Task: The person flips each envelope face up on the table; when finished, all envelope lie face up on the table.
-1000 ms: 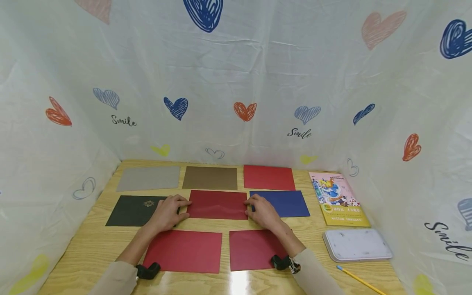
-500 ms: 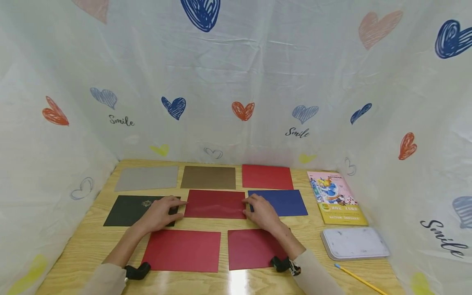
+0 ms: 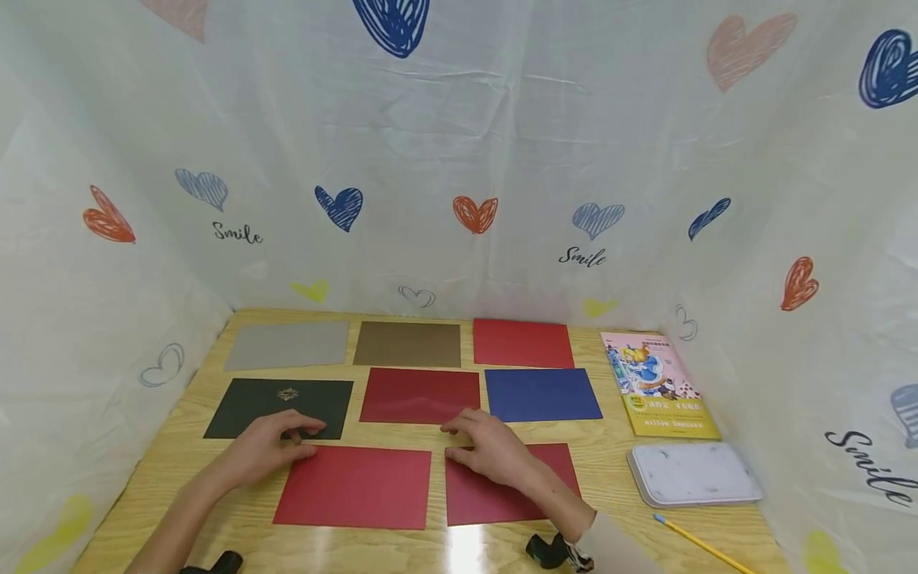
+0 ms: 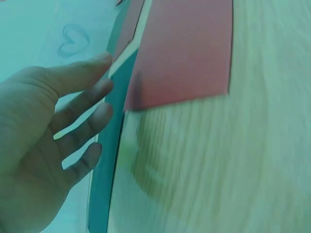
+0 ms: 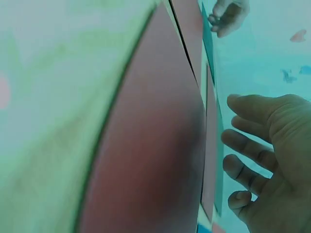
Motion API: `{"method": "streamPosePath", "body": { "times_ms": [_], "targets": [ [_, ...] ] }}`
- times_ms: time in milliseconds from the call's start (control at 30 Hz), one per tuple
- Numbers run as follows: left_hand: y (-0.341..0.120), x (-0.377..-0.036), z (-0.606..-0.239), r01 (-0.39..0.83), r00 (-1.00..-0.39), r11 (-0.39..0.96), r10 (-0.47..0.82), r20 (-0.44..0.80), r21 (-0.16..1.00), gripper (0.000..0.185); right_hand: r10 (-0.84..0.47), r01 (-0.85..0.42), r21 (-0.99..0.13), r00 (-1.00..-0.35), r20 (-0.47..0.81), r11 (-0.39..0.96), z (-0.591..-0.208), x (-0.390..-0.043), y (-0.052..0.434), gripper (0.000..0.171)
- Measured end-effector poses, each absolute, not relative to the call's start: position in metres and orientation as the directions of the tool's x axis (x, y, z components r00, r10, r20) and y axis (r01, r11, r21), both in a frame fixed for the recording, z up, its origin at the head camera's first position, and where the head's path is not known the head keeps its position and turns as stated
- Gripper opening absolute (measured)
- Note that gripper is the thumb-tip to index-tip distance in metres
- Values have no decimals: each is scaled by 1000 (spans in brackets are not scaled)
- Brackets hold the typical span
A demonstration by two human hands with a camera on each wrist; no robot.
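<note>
Coloured cards lie in rows on a wooden table (image 3: 610, 442). My left hand (image 3: 268, 448) hovers with relaxed fingers at the lower edge of the black card (image 3: 272, 399), beside the top left corner of the front red card (image 3: 355, 486). My right hand (image 3: 488, 450) lies spread over the top left of the front dark red card (image 3: 502, 498). Between and beyond them sits the middle dark red card (image 3: 419, 395), untouched. In the left wrist view the left hand (image 4: 53, 145) is spread and holds nothing beside the red card (image 4: 187, 48). In the right wrist view the right hand (image 5: 267, 150) is likewise spread and holds nothing.
A blue card (image 3: 541, 395) lies right of the middle card; grey (image 3: 287, 344), brown (image 3: 407, 344) and red (image 3: 522, 343) cards line the back. At the right are a picture booklet (image 3: 660, 384), a white case (image 3: 692, 474) and a yellow pencil (image 3: 699, 544). Heart-printed sheeting walls three sides.
Both hands have left the side edges of the middle dark red card and drawn back toward me, the left to the black card's lower edge, the right onto the front dark red card.
</note>
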State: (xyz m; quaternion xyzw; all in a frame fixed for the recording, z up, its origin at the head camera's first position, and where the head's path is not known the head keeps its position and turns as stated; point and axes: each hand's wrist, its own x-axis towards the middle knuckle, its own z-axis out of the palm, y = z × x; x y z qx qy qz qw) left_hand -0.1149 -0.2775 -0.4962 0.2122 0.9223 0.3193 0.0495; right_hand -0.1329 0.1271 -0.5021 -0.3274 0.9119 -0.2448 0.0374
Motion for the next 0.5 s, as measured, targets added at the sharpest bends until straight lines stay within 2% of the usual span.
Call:
{"method": "streamPosePath", "body": {
  "times_ms": [200,500],
  "targets": [
    [-299,-102,-495,349,-897,678,441,22,647,35,-691,-636,-436,-721,45,636,-508,-120,118,33],
    [-312,-97,-499,358,-880,631,475,22,688,39,-731,-680,-372,-683,8,632,-512,-113,111,37]
  ]
}}
